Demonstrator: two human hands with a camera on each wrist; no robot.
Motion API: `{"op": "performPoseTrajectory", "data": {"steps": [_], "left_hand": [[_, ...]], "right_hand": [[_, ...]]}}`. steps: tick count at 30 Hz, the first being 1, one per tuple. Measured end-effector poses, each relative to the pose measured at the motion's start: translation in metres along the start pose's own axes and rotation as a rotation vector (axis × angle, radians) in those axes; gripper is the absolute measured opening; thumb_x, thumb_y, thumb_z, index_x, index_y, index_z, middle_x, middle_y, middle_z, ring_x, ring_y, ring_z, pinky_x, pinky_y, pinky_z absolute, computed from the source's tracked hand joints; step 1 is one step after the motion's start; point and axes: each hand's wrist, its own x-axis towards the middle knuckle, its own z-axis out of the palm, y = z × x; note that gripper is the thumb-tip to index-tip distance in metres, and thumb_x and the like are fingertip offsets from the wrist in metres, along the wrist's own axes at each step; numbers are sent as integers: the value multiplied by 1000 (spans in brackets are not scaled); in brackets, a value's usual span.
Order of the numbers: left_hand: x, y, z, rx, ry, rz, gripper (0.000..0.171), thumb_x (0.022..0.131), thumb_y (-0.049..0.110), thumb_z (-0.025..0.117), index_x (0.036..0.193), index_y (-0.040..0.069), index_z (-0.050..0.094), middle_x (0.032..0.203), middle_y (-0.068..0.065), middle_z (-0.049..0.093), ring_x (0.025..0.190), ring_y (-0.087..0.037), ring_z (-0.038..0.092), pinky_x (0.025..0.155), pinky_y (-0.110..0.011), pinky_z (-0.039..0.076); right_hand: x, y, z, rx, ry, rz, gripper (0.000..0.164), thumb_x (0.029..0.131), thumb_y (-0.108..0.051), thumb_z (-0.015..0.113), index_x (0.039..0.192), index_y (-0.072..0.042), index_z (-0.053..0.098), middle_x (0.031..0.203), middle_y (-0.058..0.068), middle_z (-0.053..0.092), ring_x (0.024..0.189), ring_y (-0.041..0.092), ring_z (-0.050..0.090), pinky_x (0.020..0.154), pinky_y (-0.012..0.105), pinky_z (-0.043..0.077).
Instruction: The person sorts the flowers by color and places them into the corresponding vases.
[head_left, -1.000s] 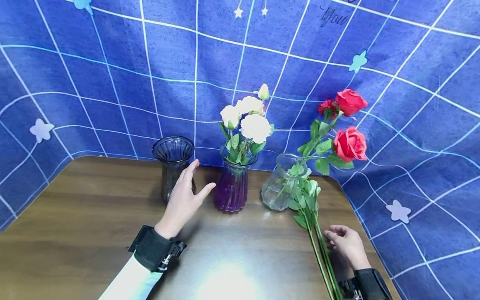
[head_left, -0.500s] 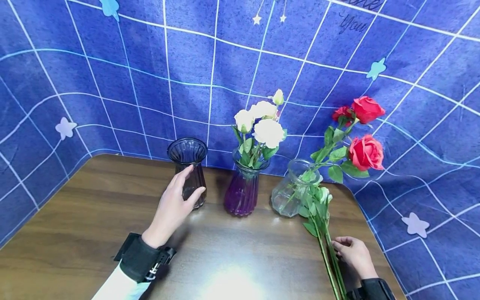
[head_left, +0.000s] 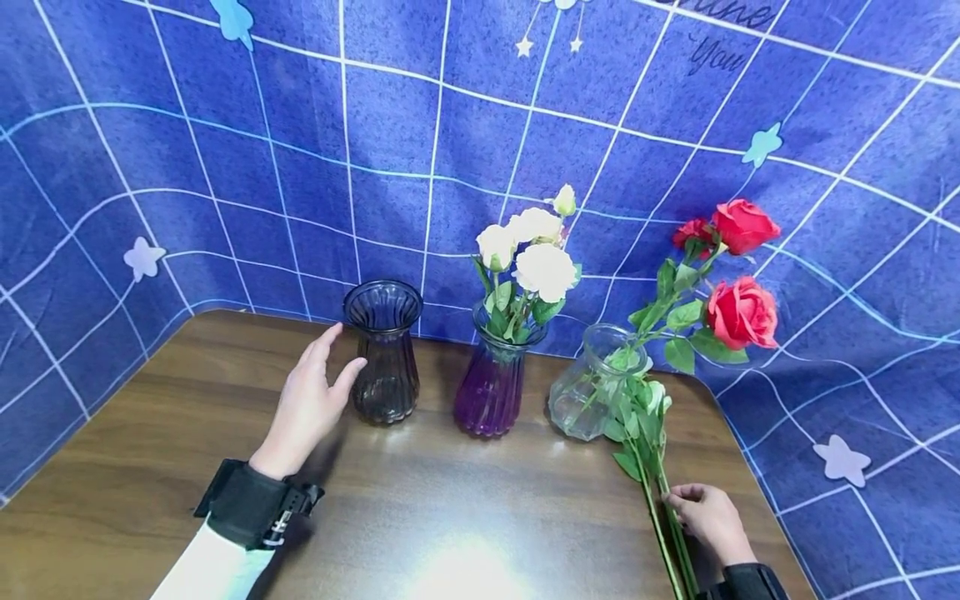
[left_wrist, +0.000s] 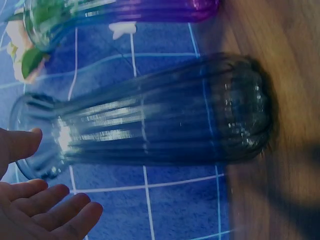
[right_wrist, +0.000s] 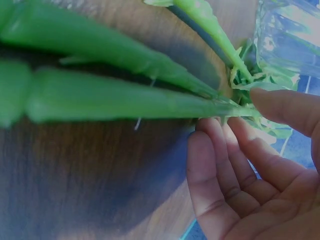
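Note:
A smoky dark glass vase (head_left: 386,375) with a flared rim stands upright at the left. My left hand (head_left: 303,400) is just left of it, thumb apart from the other fingers, holding nothing. In the left wrist view, the hand (left_wrist: 50,200) is near the rim of the dark vase (left_wrist: 150,120). Several loose flower stems (head_left: 660,525) with white blooms lie on the table at the right. Beside them my right hand (head_left: 708,521) has its fingertips at the stems. In the right wrist view, the thumb and fingers are on either side of a green stem (right_wrist: 125,97), with a visible gap.
A purple vase (head_left: 491,392) with white flowers (head_left: 543,271) stands mid-table. To its right, a clear glass vase (head_left: 581,404) holds red roses (head_left: 742,312) that lean right. A blue gridded cloth (head_left: 300,150) hangs behind the wooden table (head_left: 420,517).
My left hand has moved left, from in front of the dark vase to beside it. The right hand has come closer to the stems. The head view has shifted slightly.

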Motion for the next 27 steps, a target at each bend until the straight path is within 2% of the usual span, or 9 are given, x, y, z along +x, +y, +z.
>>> {"op": "performPoseTrajectory", "data": {"steps": [7, 14, 18, 25, 27], "left_hand": [[16, -4, -6, -18, -21, -17, 63, 92, 28, 60, 138, -6, 37, 137, -29, 44, 126, -45, 42, 102, -56, 34], [28, -5, -6, -24, -39, -31, 66, 91, 34, 61, 139, -4, 36, 137, -27, 46, 128, -44, 41, 104, -55, 32], [31, -7, -2, -25, -30, -26, 65, 90, 35, 60, 139, -2, 38, 133, -26, 50, 125, -42, 45, 102, -55, 34], [33, -11, 5, -75, -20, 2, 50, 91, 34, 60, 130, 4, 49, 116, -20, 62, 107, -34, 57, 87, -50, 46], [33, -12, 5, -86, -26, 0, 50, 91, 34, 60, 130, 5, 50, 116, -20, 62, 108, -34, 58, 88, -50, 46]], "right_hand": [[-1, 1, 3, 9, 7, 0, 29, 84, -13, 60, 97, 13, 63, 65, 1, 59, 58, 12, 54, 51, 25, 48], [0, -2, 4, 2, 22, -4, 28, 84, -13, 59, 96, 12, 63, 69, 3, 61, 60, 12, 55, 52, 26, 49], [2, -3, 5, -27, 35, -27, 26, 84, -12, 59, 94, 12, 63, 66, 2, 59, 58, 12, 53, 51, 25, 47], [5, -2, 5, -73, 46, -44, 25, 85, -12, 59, 95, 10, 64, 67, 2, 61, 59, 11, 53, 53, 25, 45], [5, -1, 4, -76, 55, -43, 26, 85, -12, 59, 96, 10, 64, 66, 1, 61, 58, 11, 53, 53, 24, 45]]}}
